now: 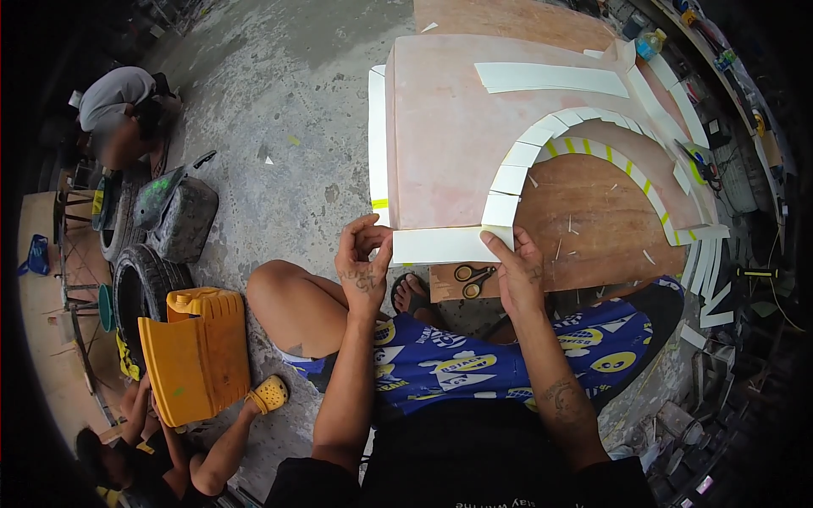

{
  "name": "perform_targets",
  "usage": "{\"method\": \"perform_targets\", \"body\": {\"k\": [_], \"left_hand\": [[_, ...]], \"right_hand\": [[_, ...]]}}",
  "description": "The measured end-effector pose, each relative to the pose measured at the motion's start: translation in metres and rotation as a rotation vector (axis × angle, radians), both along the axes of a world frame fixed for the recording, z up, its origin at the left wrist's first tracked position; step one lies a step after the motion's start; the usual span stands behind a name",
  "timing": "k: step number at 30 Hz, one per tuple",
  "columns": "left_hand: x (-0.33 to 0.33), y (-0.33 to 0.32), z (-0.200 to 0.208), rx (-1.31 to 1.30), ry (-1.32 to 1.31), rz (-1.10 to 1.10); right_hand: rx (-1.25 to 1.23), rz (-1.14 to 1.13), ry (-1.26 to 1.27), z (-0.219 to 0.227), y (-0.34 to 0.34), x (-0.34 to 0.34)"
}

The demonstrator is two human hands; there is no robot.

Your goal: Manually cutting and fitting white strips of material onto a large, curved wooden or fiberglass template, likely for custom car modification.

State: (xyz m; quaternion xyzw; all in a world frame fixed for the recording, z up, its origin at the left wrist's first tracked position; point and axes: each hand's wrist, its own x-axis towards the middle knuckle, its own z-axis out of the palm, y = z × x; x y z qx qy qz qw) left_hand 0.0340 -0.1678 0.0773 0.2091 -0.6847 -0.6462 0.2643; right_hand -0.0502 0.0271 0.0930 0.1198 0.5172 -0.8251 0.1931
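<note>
A white strip of card or stiff paper (439,246) lies along the near edge of a pale pink curved panel (449,144). My left hand (362,264) pinches the strip's left end between thumb and fingers. At its right end, my right hand (518,269) grips it, thumb on top and fingers behind. Short white pieces (508,179) line the panel's arched cutout, overlapping around the curve. Yellow tape bits (587,146) mark a second white band along the inner arch. Another long white strip (378,140) runs down the panel's left edge. Scissors with black handles (472,279) lie just below the held strip.
The panel rests on a brown wooden board (584,212) with paper scraps. Loose white strips (705,271) and a green tape roll (699,168) are at right. On the left are black tires (151,284) and a yellow plastic shell (203,351) held by a seated person; another person crouches (118,106) farther off.
</note>
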Motion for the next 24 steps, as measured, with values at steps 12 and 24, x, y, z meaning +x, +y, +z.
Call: {"method": "perform_targets", "body": {"k": [12,24], "left_hand": [[0.0008,-0.0017,-0.0038,0.023,0.007,-0.029],[-0.0013,-0.0025,-0.0047,-0.056,0.031,-0.029]], "right_hand": [[0.035,-0.008,-0.007,0.0033,-0.0028,-0.0016],[-0.005,-0.010,-0.014,0.0039,-0.0042,-0.0019]]}}
